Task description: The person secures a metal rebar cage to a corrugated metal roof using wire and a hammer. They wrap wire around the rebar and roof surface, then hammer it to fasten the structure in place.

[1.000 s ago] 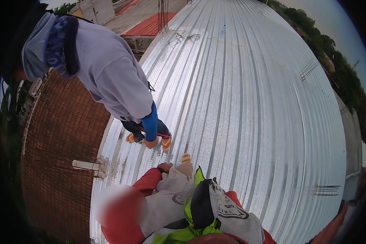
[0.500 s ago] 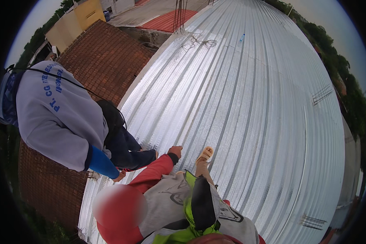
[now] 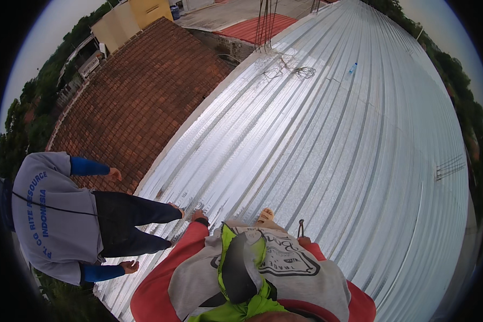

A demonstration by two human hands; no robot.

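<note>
Your right hand [image 3: 304, 241] is holding a thin dark tool [image 3: 301, 227], which is sticking up just beyond your fingers, while your shirt [image 3: 198, 268] is hiding part of that hand. Your left hand [image 3: 199, 215] is hanging out past the end of its red sleeve [image 3: 185, 244], a dark band circling the wrist; you are keeping its fingers too small to read, so I cannot tell whether they are spread or curled. Between your hands and slightly forward, your sandalled foot [image 3: 265, 215] is resting on ribbed metal sheeting [image 3: 316, 161], which is stretching far ahead of both hands. Left of your left hand, a co-worker [image 3: 64, 214] in a grey top is standing with both arms out. Beyond your left hand, a brown tiled roof [image 3: 139, 102] is sloping past the sheeting's edge. Far ahead, a wire coil [image 3: 305, 72] is lying left of a blue bottle [image 3: 353, 68].
</note>
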